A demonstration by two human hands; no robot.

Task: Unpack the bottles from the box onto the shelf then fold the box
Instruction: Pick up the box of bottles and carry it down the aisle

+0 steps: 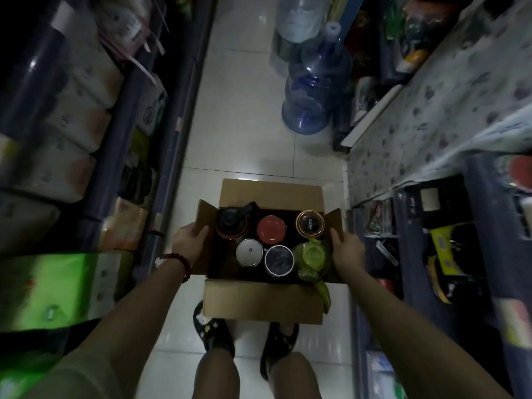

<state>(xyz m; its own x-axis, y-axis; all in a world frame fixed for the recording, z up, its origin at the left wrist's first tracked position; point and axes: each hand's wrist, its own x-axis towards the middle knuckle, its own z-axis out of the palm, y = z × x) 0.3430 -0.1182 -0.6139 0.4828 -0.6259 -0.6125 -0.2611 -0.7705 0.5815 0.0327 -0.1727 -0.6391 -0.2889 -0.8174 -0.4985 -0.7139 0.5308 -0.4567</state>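
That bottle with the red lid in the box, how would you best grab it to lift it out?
Probably by the cap, from straight above. The red-lidded bottle stands upright in the cardboard box, only its round top showing, with other bottles close beside it, so its sides look hard to reach. Both hands, left hand and right hand, grip the box's side flaps.

- The open brown cardboard box (267,300) sits in the aisle, between the shelving on either side.
- Six round-lidded bottles (272,228) stand inside it in two rows of three.
- The left hand (188,240) is on its left flap, the right hand (347,249) on its right.
- Big clear-blue plastic water jugs (313,90) stand beyond the box, to the right.
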